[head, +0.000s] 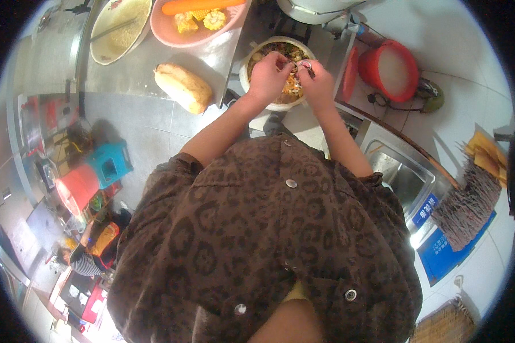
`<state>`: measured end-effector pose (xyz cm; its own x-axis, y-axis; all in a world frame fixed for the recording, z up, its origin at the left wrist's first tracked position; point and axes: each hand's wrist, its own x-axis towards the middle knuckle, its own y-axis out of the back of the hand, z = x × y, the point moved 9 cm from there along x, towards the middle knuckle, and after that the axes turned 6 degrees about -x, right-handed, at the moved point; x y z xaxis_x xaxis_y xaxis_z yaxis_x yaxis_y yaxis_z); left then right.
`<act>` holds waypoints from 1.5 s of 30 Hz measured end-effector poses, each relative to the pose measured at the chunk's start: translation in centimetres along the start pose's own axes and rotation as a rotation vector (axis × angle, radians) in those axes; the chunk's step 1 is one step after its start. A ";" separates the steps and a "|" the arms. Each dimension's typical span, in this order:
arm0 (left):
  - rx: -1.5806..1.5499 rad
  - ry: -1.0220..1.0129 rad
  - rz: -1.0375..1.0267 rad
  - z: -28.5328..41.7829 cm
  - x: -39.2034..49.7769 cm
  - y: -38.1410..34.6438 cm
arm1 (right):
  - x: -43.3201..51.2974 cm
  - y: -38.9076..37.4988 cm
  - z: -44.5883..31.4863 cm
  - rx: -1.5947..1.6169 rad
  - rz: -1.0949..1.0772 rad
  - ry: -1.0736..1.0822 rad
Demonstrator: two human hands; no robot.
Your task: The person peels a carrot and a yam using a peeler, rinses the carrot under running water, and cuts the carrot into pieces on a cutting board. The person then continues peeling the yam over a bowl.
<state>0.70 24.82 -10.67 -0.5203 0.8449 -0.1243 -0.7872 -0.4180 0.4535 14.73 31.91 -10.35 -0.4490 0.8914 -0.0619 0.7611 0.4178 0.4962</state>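
Note:
Over a round pale pot (pixel 245 77) of chopped food scraps, my left hand (pixel 271 76) and my right hand (pixel 315 81) meet near the top centre. Their fingertips pinch a small item between them, too small to name. A shiny metal ring (pixel 304 64) shows at the right fingers. Shredded orange and white bits (pixel 291 85) lie in the pot below the hands. To the left, a thick pale root vegetable (pixel 183 88) rests at the edge of the steel counter (pixel 124 79).
A pink basket (pixel 193 40) holds corn pieces and a carrot, beside a large patterned bowl (pixel 98 38). At right are a red bucket (pixel 365 64) of cloudy liquid, a steel sink (pixel 412 171) and a mop head (pixel 468 210). Another person (pixel 86 261) is at lower left.

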 end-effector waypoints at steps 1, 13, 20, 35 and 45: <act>-0.005 0.001 -0.005 -0.1 0.0 0.0 | -0.1 0.1 -0.8 -0.022 0.003 0.031; 0.172 -0.066 0.034 1.2 -0.8 0.9 | -0.8 0.8 -3.9 -0.165 0.136 0.241; 0.229 0.007 0.031 1.9 -1.5 1.3 | 0.1 0.5 1.2 0.239 0.037 -0.130; 0.314 -0.010 -0.196 -2.1 -0.3 -1.6 | -0.6 0.5 1.1 0.399 0.014 -0.271; 0.235 -0.162 0.019 0.3 -3.0 7.7 | -1.2 -5.0 4.5 0.961 -0.278 -0.581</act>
<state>-3.69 19.20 -6.51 -0.4598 0.8878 0.0208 -0.6693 -0.3618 0.6490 13.59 29.51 -16.66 -0.5635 0.5903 -0.5779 0.8239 0.3510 -0.4449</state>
